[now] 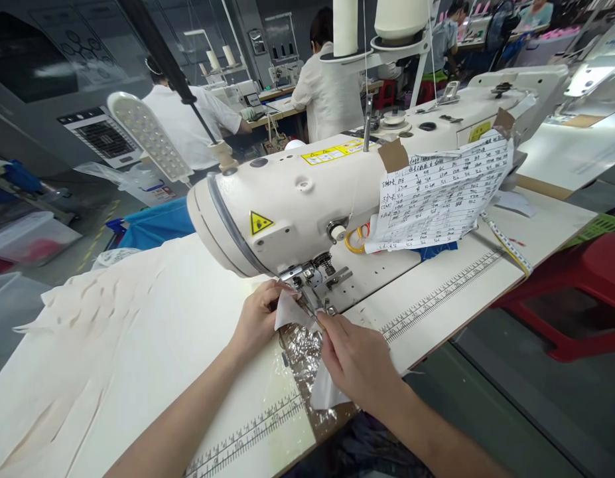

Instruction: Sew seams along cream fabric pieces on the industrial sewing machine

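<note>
A white industrial sewing machine [282, 199] stands across the table, its needle and presser foot [312, 295] low over the work. My left hand [257, 315] is closed on the upper left part of a white fabric piece [290, 312], close by the presser foot. On the near right side, my right hand [354, 358] pinches the same fabric with thumb and forefinger just in front of the foot. A lower end of the fabric hangs below my right hand. Clear shiny film covers the table beneath the fabric. My fingertips are partly hidden.
Cut pale fabric pieces [98, 305] lie spread on the left. A handwritten sheet [436, 192] is taped to the machine. Orange-handled scissors [357, 239] and a tape measure [509, 245] lie beyond. A red stool [576, 292] stands right; people sit working behind.
</note>
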`<state>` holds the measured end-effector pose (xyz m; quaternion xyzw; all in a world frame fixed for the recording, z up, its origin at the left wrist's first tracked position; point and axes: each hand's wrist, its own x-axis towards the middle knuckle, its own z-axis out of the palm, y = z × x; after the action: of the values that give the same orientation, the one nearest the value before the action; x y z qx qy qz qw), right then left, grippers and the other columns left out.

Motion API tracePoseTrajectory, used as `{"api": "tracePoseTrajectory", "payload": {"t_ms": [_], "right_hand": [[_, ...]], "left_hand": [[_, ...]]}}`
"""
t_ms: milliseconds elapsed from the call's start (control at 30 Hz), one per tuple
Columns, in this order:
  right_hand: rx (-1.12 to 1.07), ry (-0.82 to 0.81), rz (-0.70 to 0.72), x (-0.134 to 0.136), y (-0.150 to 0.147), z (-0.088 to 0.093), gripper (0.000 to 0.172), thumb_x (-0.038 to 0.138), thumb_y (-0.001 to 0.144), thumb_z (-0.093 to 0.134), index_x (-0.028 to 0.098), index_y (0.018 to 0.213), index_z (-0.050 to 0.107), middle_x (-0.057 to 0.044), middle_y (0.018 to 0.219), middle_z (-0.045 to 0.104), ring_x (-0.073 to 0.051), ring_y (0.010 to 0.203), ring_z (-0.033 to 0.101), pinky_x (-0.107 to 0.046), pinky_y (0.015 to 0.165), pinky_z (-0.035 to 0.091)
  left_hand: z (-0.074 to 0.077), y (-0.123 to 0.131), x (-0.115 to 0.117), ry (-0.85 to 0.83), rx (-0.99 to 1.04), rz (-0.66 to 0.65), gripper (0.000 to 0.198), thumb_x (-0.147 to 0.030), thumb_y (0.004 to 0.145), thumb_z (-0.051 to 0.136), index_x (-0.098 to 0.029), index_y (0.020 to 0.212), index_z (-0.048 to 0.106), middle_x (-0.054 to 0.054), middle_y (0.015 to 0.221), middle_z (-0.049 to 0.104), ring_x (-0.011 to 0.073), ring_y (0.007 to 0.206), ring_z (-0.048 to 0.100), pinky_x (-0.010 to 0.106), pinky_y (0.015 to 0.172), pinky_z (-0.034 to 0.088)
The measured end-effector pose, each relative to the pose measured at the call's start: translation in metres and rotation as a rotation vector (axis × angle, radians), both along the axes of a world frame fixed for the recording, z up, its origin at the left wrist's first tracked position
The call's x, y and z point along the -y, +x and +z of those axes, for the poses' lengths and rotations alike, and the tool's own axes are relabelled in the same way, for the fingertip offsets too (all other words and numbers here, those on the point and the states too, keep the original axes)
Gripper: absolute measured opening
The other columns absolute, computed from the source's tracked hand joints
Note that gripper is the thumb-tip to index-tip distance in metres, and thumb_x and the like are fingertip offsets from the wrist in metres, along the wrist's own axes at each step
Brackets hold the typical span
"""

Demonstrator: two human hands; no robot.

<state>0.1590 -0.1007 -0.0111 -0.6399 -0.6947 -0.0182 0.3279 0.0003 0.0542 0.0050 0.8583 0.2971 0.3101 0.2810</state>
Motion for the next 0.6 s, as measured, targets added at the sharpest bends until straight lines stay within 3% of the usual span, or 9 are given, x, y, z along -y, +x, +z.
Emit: {"api": "tracePoseTrajectory", "payload": {"t_ms": [267, 600], "right_hand": [[0.009, -0.057, -0.002, -0.0023, 0.0007, 0.0031, 0.033, 0.013, 0.101, 0.037, 0.011, 0.127, 0.057, -0.009, 0.102, 0.072, -0.02, 0.072, 0.069, -0.032, 0.052, 0.045], [0.017, -0.034, 0.024, -0.001, -0.0007, 0.0012, 0.033, 0.013, 0.102, 0.038, 0.008, 0.13, 0.055, -0.009, 0.1, 0.071, -0.021, 0.072, 0.068, -0.032, 0.053, 0.046]], "left_hand": [[-0.0045, -0.0006, 0.001, 0.08, -0.047, 0.001, 0.017, -0.034, 0.089, 0.06, -0.021, 0.09, 0.071, 0.007, 0.095, 0.072, 0.0214, 0.093, 0.068, 0.032, 0.079, 0.055], [-0.0077, 0.0, -0.0028, 0.155, -0.128, 0.05, 0.018, -0.035, 0.091, 0.053, -0.02, 0.085, 0.062, 0.005, 0.087, 0.068, 0.0203, 0.081, 0.064, 0.031, 0.067, 0.051]]}}
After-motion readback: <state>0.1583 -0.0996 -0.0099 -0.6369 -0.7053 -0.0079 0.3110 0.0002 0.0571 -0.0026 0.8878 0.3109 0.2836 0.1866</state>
